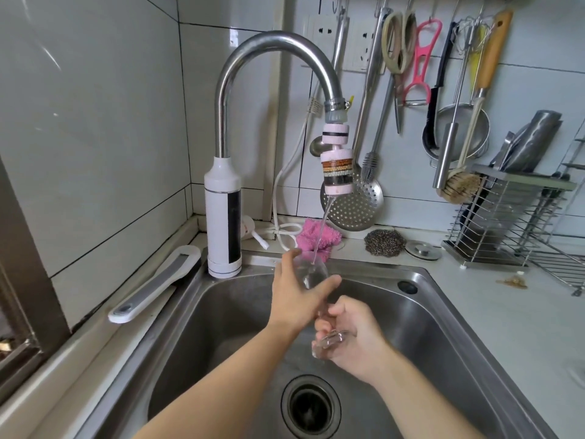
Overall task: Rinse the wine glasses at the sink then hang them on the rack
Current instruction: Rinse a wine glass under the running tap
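A clear wine glass (311, 274) is held tilted over the steel sink (421, 315), its bowl up under a thin stream of water from the tap (269, 52) with a pink filter (337, 172). My left hand (296, 291) wraps the bowl, thumb and fingers on either side. Lower down, my right hand (349, 337) grips the stem and round foot. The drain (311, 407) lies below my arms. No glass rack can be made out in this view.
Utensils hang on the wall at the right: scissors (399, 42), a pink peeler (419, 61), a slotted ladle (354, 204), a strainer (459, 131). A wire dish rack (512, 223) stands on the right counter. A pink cloth (318, 237) and a steel scourer (384, 243) lie behind the sink.
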